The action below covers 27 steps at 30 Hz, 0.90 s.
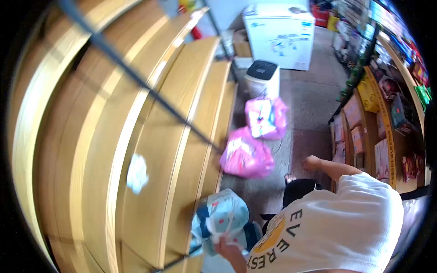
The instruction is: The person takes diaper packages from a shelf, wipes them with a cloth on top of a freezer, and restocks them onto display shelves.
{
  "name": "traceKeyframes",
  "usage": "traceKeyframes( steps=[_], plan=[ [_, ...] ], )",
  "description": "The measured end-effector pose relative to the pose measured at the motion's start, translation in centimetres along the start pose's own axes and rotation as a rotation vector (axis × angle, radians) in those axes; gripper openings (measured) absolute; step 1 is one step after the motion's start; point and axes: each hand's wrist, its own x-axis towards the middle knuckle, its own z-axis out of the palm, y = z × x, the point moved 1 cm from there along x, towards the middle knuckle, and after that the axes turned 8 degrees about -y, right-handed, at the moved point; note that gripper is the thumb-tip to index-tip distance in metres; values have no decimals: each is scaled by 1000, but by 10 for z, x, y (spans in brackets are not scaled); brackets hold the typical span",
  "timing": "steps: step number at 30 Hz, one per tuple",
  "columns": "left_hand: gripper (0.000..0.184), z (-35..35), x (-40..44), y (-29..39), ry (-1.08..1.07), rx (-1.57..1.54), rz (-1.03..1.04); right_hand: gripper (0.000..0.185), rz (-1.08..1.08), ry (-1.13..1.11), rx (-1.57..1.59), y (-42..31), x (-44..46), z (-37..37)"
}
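Note:
My left hand point(230, 248), blurred, is closed at the near side of a light blue plastic bag point(227, 207) with red marks. It seems to grip the bag's whitish upper part; the fingertips are partly hidden. The bag stands on the floor against the lowest shelf board. My right hand point(312, 163) hangs out to the side over the floor, its fingers curled, with nothing visible in them. Beyond the blue bag lie two pink plastic bags, a nearer one point(248, 157) and a farther one point(268, 116), both filled. A crumpled whitish cloth or wipe point(137, 174) lies on a shelf board.
Tiered wooden shelves point(177, 113) with a dark metal post point(154, 93) run along the left. A white bin with a black lid point(263, 69) and a white chest freezer point(280, 38) stand beyond the pink bags. Shelves of packaged goods point(382, 118) line the right side.

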Motion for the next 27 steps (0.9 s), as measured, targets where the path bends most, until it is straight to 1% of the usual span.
traceKeyframes(
  steps=[1, 2, 3, 4, 5, 6, 7, 8, 9, 10, 11, 12, 13, 14, 15, 16, 17, 18, 19, 21, 25, 27],
  plan=[
    [21, 24, 28, 36, 63, -111, 67, 31, 220, 17, 246, 31, -24, -13],
    [21, 49, 56, 71, 120, -217, 141, 31, 318, 63, 251, 65, -51, -30],
    [23, 73, 74, 116, 275, -498, -33, 31, 396, 69, 269, 86, -75, -22],
    [27, 88, 81, 132, 203, -453, 17, 30, 464, 62, 352, 119, -87, 12],
    [33, 112, 107, 154, 130, -429, 62, 29, 546, 58, 420, 160, -94, 19],
    [35, 138, 128, 183, 61, -424, 77, 29, 566, 72, 438, 183, -111, 8],
    [35, 164, 148, 209, 32, -424, 92, 29, 646, 142, 581, 191, -136, -7],
    [34, 192, 170, 234, -66, -458, 227, 30, 726, 213, 729, 194, -153, -18],
    [33, 218, 189, 259, -170, -486, 357, 30, 746, 224, 762, 200, -160, -24],
    [33, 245, 206, 281, -215, -475, 363, 31, 757, 311, 785, 206, -165, -27],
    [33, 268, 223, 296, -220, -531, 342, 32, 776, 406, 801, 208, -168, -30],
    [34, 291, 238, 315, -219, -573, 310, 32, 765, 422, 851, 207, -171, -40],
    [35, 315, 255, 333, -319, -580, 290, 32, 777, 418, 877, 208, -172, -41],
    [35, 340, 279, 347, -403, -604, 277, 33, 712, 390, 902, 215, -169, -47],
    [35, 367, 305, 354, -369, -668, 296, 33, 635, 360, 913, 225, -164, -59],
    [35, 397, 312, 377, -394, -657, 283, 35, 614, 313, 962, 232, -163, -79],
    [36, 429, 328, 394, -451, -675, 366, 37, 596, 268, 1009, 242, -161, -99],
    [37, 454, 346, 405, -527, -668, 357, 41, 576, 200, 992, 259, -148, -106],
    [35, 487, 350, 429, -507, -655, 410, 41, 576, 199, 991, 276, -142, -125],
    [31, 548, 377, 461, -543, -632, 374, 43, 539, 289, 942, 319, -131, -176],
    [27, 649, 440, 500, -615, -569, 386, 39, 517, 461, 909, 432, -92, -263],
    [26, 702, 472, 518, -708, -558, 373, 38, 573, 478, 878, 490, -56, -278]
  ],
)
